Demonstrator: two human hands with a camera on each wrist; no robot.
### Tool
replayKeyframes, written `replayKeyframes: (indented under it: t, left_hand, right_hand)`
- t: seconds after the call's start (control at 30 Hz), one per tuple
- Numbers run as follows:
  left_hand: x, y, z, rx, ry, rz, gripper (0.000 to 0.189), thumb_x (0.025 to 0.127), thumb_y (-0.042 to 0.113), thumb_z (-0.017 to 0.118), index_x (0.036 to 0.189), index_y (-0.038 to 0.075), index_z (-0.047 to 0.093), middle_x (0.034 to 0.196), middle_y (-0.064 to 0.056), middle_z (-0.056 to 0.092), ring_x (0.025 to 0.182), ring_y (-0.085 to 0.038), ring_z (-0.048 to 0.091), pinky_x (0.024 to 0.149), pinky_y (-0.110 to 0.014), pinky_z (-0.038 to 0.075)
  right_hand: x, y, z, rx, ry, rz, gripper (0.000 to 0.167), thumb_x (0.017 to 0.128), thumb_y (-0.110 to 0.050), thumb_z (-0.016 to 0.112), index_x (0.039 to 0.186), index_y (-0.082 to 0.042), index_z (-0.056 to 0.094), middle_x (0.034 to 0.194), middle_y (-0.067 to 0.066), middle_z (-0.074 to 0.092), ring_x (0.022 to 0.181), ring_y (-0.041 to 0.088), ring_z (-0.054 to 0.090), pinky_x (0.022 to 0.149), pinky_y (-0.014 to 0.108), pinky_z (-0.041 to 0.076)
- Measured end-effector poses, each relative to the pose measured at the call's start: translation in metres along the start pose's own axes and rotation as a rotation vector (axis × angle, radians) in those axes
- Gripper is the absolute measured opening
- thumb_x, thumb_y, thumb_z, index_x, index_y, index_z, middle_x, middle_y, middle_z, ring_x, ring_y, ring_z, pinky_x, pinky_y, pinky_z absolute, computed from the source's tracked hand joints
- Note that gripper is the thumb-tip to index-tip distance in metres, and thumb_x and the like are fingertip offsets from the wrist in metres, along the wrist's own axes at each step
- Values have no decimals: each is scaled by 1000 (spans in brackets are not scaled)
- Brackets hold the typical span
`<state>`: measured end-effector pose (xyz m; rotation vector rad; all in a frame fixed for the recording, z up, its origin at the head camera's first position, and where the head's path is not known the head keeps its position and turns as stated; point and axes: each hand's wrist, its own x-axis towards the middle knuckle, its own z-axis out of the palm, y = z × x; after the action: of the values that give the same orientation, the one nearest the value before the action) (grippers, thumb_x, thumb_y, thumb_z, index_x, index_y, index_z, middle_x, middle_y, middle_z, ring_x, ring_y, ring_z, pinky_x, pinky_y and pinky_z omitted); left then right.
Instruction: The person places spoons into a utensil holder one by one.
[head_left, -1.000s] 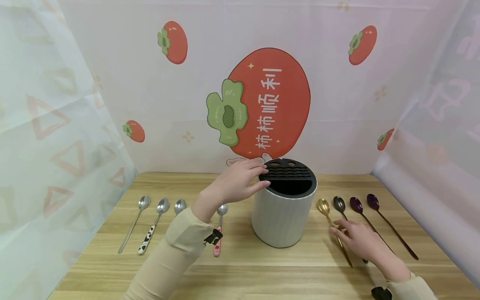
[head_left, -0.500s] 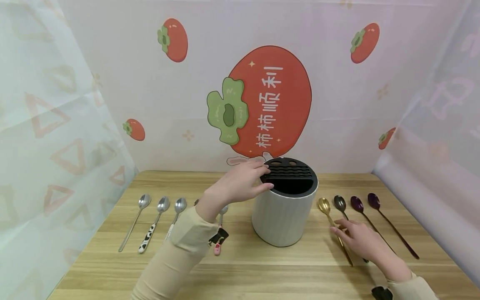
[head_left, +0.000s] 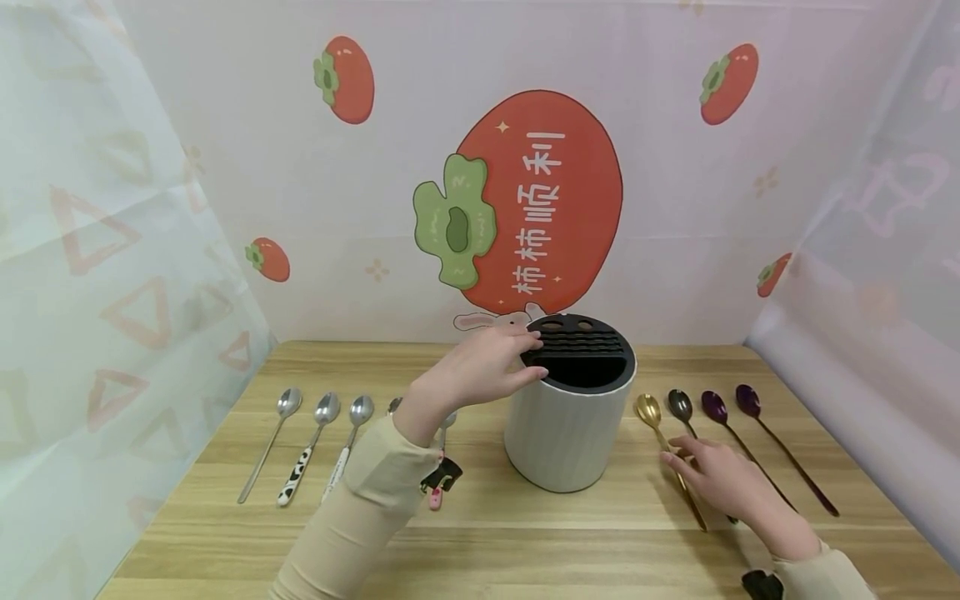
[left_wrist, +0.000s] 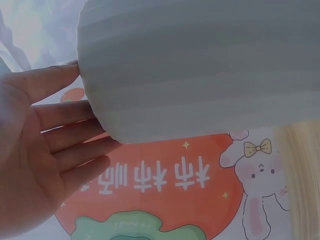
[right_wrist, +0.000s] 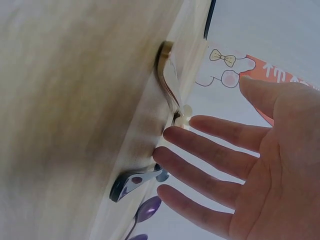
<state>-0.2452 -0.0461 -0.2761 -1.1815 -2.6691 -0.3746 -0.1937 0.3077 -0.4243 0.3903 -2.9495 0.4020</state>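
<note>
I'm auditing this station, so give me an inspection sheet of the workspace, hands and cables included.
Surface: wood-grain table
Job's things: white holder with black top, upright; gold spoon, dark spoon, two purple spoons on its right; silver spoons on its left, some partly behind the left sleeve
Clutter: nothing seen
Left hand: at the holder's rim
Right hand: by the gold spoon, fingers extended, holding nothing
Cables: nothing seen
Surroundings: fruit-print backdrop

Bright, softly lit head view; dimmer wrist views, perhaps slightly hazy.
</note>
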Motion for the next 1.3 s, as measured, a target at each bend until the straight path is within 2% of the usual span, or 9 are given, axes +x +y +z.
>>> replayKeyframes:
  t: [0.17, 0.37, 0.53, 0.83, 1.03, 1.3]
  left_hand:
    - [0, 1, 1, -18, -2, -17, 43, 92, 36, 59, 124, 7, 62, 133, -8, 58, 119, -18, 58, 99, -31, 44]
    - [1, 3, 2, -34, 17, -21, 41, 91, 35, 61, 120, 6, 64, 129, -8, 61, 108, -17, 64, 92, -30, 48]
    - [1, 3, 2, -53, 37, -17, 39, 90, 33, 63, 118, 6, 66, 127, -9, 62, 104, -18, 65, 89, -30, 49]
    - [1, 1, 2, -97, 27, -13, 41, 91, 32, 63, 121, 5, 64, 130, -8, 61, 116, -20, 59, 95, -30, 47]
    - [1, 3, 1, -104, 32, -15, 39, 90, 32, 64, 119, 6, 66, 128, -7, 62, 105, -18, 65, 88, -28, 50]
    - [0, 3, 0, -107, 30, -29, 39, 90, 33, 64, 118, 7, 66, 127, -6, 62, 98, -17, 67, 84, -26, 51]
  right_hand:
    - [1, 1, 0, 7, -12, 4, 37, 93, -36, 58, 111, -4, 65, 93, 9, 71, 76, 22, 67, 64, 41, 53]
    - [1, 3, 2, 13, -15, 6, 38, 93, -36, 58, 111, -4, 64, 94, 10, 72, 79, 24, 68, 67, 43, 53]
    - [1, 2, 1, 16, -27, 13, 37, 92, -36, 59, 109, -4, 65, 93, 9, 72, 78, 24, 68, 66, 43, 53]
    - [5, 2, 0, 24, -41, 24, 33, 91, -33, 61, 105, -4, 66, 91, 7, 71, 77, 22, 68, 64, 41, 53]
    - [9, 3, 1, 34, -60, 26, 28, 91, -30, 62, 102, -4, 67, 88, 3, 70, 76, 18, 66, 64, 38, 53]
    - [16, 4, 1, 35, -64, -7, 27, 90, -27, 64, 99, -2, 67, 83, 2, 69, 72, 16, 64, 63, 35, 52]
